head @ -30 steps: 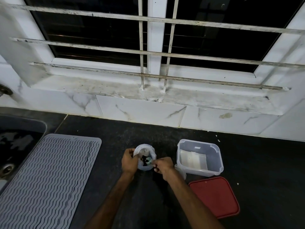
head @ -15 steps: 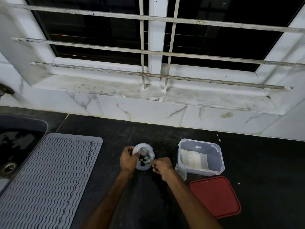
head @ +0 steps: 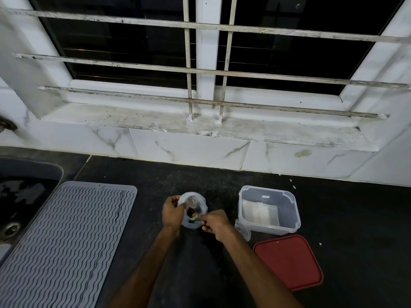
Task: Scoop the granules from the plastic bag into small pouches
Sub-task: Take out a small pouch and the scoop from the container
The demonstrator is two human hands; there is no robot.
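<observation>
Left grip (head: 172,213) on bag (head: 201,204), black counter (head: 222,181)

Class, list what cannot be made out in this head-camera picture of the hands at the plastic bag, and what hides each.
Head view: plastic bag contents, too small and dim.
Head view: what the right hand pinches at the bag's mouth, too small.
Head view: clear pouch, partly behind the right wrist; fill unknown.
Head view: sink, cut off by the left edge.
</observation>
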